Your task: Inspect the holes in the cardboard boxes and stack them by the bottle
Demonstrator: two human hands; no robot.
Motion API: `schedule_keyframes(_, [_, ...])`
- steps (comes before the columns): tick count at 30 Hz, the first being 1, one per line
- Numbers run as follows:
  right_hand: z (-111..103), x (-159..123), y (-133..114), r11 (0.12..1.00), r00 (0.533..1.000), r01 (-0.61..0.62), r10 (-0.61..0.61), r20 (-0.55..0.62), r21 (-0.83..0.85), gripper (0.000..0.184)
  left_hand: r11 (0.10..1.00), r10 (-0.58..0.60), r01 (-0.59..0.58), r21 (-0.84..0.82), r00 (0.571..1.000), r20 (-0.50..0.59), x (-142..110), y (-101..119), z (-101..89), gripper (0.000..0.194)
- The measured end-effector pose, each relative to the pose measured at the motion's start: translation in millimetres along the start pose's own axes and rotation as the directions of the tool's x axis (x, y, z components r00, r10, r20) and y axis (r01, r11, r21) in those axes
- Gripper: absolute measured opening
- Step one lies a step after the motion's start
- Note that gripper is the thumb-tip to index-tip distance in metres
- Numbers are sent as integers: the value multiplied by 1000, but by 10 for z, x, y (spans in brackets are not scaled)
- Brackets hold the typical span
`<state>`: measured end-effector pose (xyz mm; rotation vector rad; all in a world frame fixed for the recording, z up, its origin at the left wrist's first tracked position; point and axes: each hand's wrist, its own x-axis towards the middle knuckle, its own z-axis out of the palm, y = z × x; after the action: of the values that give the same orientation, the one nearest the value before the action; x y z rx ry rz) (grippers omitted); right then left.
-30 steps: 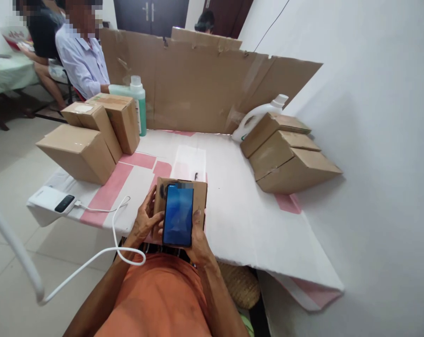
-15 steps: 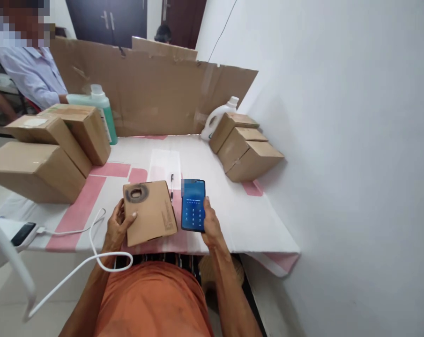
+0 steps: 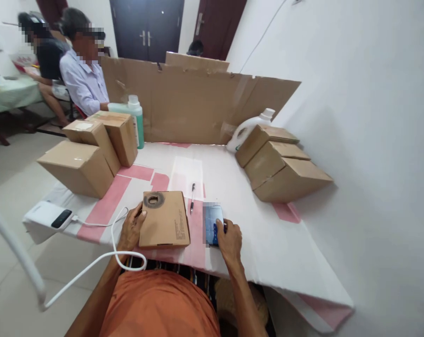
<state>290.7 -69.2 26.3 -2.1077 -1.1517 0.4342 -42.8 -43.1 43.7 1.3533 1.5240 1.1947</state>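
Observation:
My left hand (image 3: 131, 229) grips the left edge of a small cardboard box (image 3: 167, 220), thumb on top. The box lies on the table, with a hole ringed in black near its far left corner and print along its right side. In my right hand (image 3: 231, 238) is a smartphone (image 3: 212, 220) with a lit blue screen, partly blurred out. The right thumb lies over the screen. Between box and phone, a little farther away, a pen (image 3: 192, 199) rests on the cloth, partly over a white sheet (image 3: 186, 171).
Cardboard boxes (image 3: 76, 164) stand at the left beside a green bottle (image 3: 138, 124); more boxes (image 3: 285, 164) and a white jug (image 3: 249, 128) are at right. A cardboard panel (image 3: 194, 103) closes the back. A white power bank (image 3: 45, 216) with a cable (image 3: 92, 264) sits front left. Other people sit beyond.
My view has shifted left, showing more of the room. The phone's keypad screen has given way to a lighter one, and my right thumb has moved from its edge onto the screen.

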Motion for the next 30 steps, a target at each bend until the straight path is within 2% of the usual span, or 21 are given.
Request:
schedule_keyframes(3, [53, -137, -6, 994, 992, 106, -107, -73, -14, 72, 996, 64, -62, 69, 998, -27, -94, -119, -34, 63])
schedule_keyframes(4, [80, -216, -18, 984, 984, 177, -176, -38, 25, 72, 994, 72, -69, 83, 997, -34, -155, -159, -38, 63])
schedule_keyframes(5, [112, -314, -34, 962, 965, 254, -259, 47, 96, 70, 993, 77, -73, 93, 996, -35, -229, -195, -36, 62])
schedule_keyframes(6, [147, -425, -55, 930, 924, 313, -345, 167, 193, 68, 992, 82, -79, 101, 996, -25, -313, -223, -30, 60])
schedule_keyframes(8, [208, -656, -106, 862, 793, 332, -475, 382, 383, 70, 990, 95, -95, 105, 995, 0, -496, -250, -8, 58])
schedule_keyframes(9, [222, -757, -136, 842, 750, 311, -502, 431, 440, 73, 989, 101, -101, 104, 995, 5, -585, -247, 3, 58])
schedule_keyframes(10, [215, -835, -168, 834, 745, 289, -505, 436, 471, 74, 989, 109, -108, 103, 994, 1, -665, -230, 12, 60])
schedule_keyframes(12, [121, -905, -254, 840, 810, 246, -452, 374, 484, 65, 986, 135, -131, 103, 990, -31, -784, -160, 19, 64])
schedule_keyframes(15, [-183, -803, -469, 857, 893, 221, -370, 257, 465, 46, 967, 242, -234, 100, 967, -83, -836, 9, 14, 68])
schedule_keyframes(17, [-377, -666, -662, 860, 909, 247, -366, 202, 446, 44, 939, 339, -329, 102, 936, -99, -792, 124, 16, 68])
schedule_keyframes(19, [-452, -539, -838, 849, 908, 287, -388, 155, 444, 48, 925, 374, -365, 108, 923, -90, -713, 201, 30, 66])
schedule_keyframes(22, [-275, -460, -946, 823, 893, 299, -420, 162, 484, 57, 947, 306, -300, 116, 951, -44, -621, 185, 56, 62])
schedule_keyframes(26, [198, -619, -779, 836, 885, 243, -399, 239, 492, 68, 972, 221, -217, 95, 974, -40, -704, -69, 79, 61])
schedule_keyframes(28, [356, -756, -671, 841, 899, 246, -383, 210, 482, 63, 974, 209, -204, 103, 977, -41, -811, -195, 103, 61])
schedule_keyframes(30, [399, -849, -596, 837, 923, 243, -355, 148, 490, 58, 960, 253, -249, 128, 967, -16, -886, -228, 156, 63])
